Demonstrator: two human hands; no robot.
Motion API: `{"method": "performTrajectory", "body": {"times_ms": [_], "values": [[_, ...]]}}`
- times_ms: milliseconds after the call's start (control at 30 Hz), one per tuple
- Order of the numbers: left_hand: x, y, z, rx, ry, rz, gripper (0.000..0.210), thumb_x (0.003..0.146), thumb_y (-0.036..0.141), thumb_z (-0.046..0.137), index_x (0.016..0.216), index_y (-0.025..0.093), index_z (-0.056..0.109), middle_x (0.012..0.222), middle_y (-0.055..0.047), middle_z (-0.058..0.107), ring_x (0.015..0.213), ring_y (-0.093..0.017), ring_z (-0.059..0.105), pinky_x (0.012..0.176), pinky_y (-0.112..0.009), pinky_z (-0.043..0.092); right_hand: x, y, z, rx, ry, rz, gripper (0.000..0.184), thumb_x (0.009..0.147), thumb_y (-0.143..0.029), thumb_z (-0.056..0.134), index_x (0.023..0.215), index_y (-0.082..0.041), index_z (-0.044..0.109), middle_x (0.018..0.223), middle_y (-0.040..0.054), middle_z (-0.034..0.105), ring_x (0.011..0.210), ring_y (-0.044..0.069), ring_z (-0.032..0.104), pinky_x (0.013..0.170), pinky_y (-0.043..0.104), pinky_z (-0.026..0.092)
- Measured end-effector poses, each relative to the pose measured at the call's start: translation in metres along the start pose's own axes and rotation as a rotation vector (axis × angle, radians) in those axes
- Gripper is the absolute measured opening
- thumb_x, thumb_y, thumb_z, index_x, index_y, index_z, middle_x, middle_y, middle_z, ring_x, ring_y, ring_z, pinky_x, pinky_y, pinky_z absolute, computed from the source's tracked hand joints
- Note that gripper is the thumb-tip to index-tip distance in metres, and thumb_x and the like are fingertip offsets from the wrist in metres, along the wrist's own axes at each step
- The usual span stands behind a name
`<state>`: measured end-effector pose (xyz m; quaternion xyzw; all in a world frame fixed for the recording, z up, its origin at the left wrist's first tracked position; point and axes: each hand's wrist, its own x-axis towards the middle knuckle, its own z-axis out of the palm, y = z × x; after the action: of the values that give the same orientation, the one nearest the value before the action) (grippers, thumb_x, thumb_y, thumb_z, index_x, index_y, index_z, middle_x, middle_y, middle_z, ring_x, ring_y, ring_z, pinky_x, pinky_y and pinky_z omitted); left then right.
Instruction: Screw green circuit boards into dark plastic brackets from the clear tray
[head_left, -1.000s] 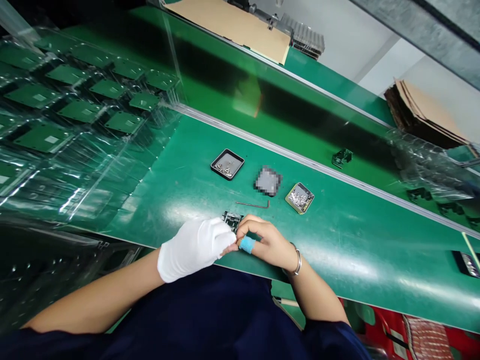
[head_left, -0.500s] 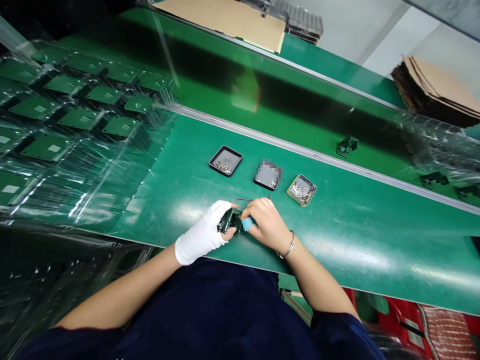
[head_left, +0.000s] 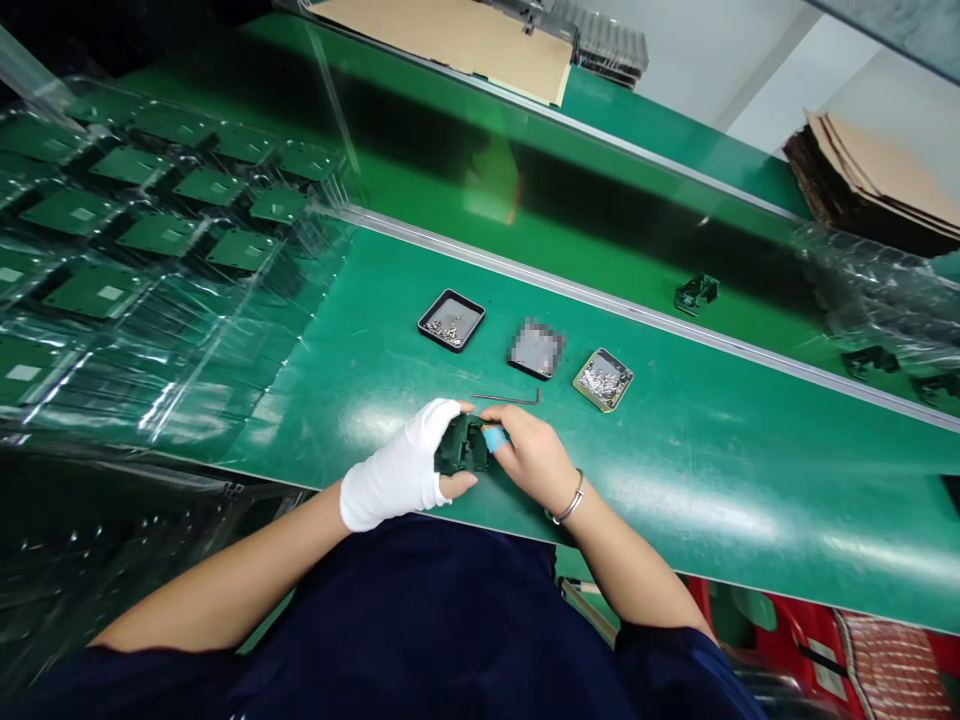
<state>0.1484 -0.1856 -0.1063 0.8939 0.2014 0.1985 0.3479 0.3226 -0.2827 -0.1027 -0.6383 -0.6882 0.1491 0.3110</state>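
Note:
My left hand (head_left: 405, 465), in a white fingerless glove, is wrapped round a small dark green circuit board assembly (head_left: 463, 446). From the other side my right hand (head_left: 529, 450) grips its right edge between thumb and fingers, with blue tape on one finger. The undersides of the fingers are hidden. Just beyond the hands an L-shaped hex key (head_left: 510, 397) lies on the green bench top. Farther back stand a black tray (head_left: 451, 320) with small metal parts, a middle tray (head_left: 534, 350) partly blurred out, and a yellowish tray (head_left: 603, 380) full of shiny metal pieces.
On the left, clear plastic blister trays (head_left: 217, 300) hold several green circuit boards (head_left: 157, 235). A metal rail (head_left: 487, 258) runs behind the small trays. Past it, another board assembly (head_left: 697, 294) sits on the right. Stacked cardboard (head_left: 885, 180) stands at far right.
My right hand has lowered slightly, uncovering more of the hex key. The board assembly has turned a little in my hands, and my left thumb has shifted down along it.

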Motion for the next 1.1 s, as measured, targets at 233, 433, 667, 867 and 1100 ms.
{"method": "performTrajectory", "body": {"times_ms": [233,433,667,867,1100], "values": [[0.018,0.010,-0.018,0.312,-0.156,0.011,0.012,0.084,0.020,0.047,0.081,0.020,0.058,0.073,0.001,0.064,0.069,-0.017,0.062,0.106,-0.047,0.037,-0.003,-0.005,0.008,-0.045,-0.051,-0.015,0.024,0.081,-0.008,0.045,0.098,-0.019,0.059,0.095,0.0074,0.068,0.089,0.020,0.065,0.079,0.031,0.053],[0.020,0.012,-0.010,0.472,-0.090,0.101,0.017,0.081,0.015,0.047,0.067,0.020,0.054,0.060,0.002,0.058,0.059,-0.016,0.059,0.105,-0.045,0.039,-0.001,-0.011,0.010,-0.096,-0.089,-0.052,0.027,0.076,-0.005,0.043,0.096,-0.017,0.058,0.092,0.0096,0.066,0.087,0.022,0.064,0.077,0.034,0.053],[0.011,0.001,-0.022,0.155,0.006,-0.069,0.044,0.087,0.040,0.051,0.123,0.015,0.048,0.120,-0.012,0.061,0.113,-0.025,0.059,0.098,-0.040,0.047,0.008,0.005,0.003,0.005,-0.014,0.257,0.016,0.086,-0.013,0.046,0.094,-0.020,0.058,0.086,0.0032,0.068,0.075,0.016,0.063,0.073,0.027,0.050],[-0.015,-0.001,-0.005,0.226,0.023,-0.114,0.063,0.072,0.039,0.068,0.124,0.013,0.043,0.119,-0.017,0.057,0.113,-0.034,0.057,0.095,-0.047,0.048,0.018,0.024,0.004,-0.098,-0.084,0.259,0.021,0.089,-0.013,0.044,0.100,-0.018,0.061,0.097,0.0071,0.068,0.089,0.020,0.062,0.084,0.032,0.048],[-0.013,-0.018,0.002,0.196,0.081,-0.210,0.054,0.075,0.023,0.058,0.125,0.013,0.040,0.118,-0.016,0.058,0.107,-0.030,0.061,0.089,-0.044,0.052,0.028,0.040,0.008,-0.273,-0.144,0.163,0.018,0.085,-0.007,0.045,0.092,-0.015,0.060,0.097,0.0120,0.061,0.091,0.025,0.053,0.083,0.039,0.046]]}}
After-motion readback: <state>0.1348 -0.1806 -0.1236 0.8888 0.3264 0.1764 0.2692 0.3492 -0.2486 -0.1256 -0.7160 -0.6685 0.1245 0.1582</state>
